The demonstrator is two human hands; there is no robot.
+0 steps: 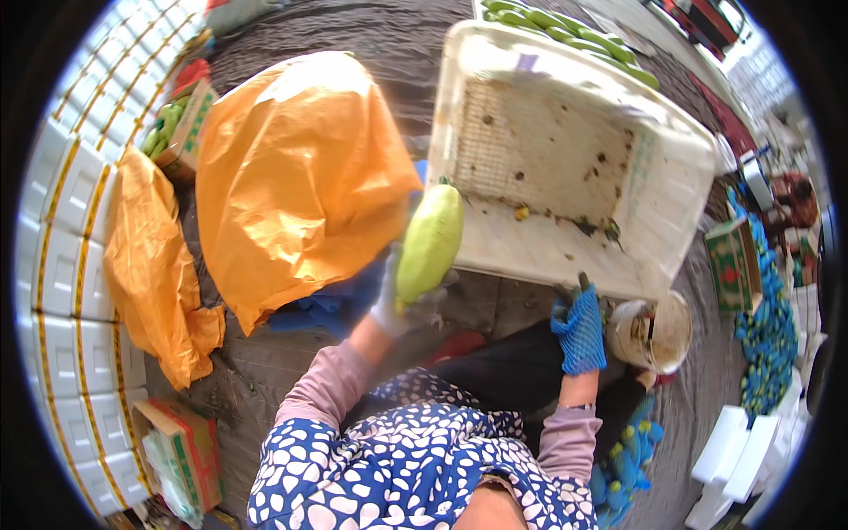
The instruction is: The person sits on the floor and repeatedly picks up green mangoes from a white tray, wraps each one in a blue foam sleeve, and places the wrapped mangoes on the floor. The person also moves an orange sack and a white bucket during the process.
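Observation:
My left hand [412, 303], in a pale grey glove, grips a pale green, elongated melon or squash [432, 238] from below and holds it nearly upright, stem end up. The fruit is in front of the near left side of a white plastic crate [550, 255], which has dirt and leaf scraps inside. A blue mesh foam sleeve [582, 334] is stretched around my right hand [575, 311], with dark gloved fingertips poking out of its far end. These fingertips are apart, just below the crate's near rim, and no fruit is in them.
An orange sack [305, 165] covers the left front, beside blue foam sleeves [315, 311]. A dirty white bucket [652, 334] stands right of my right hand. White foam boxes [56, 258] are stacked at far left. Long green fruits [563, 30] lie beyond the crate; netted fruits [765, 331] line the right.

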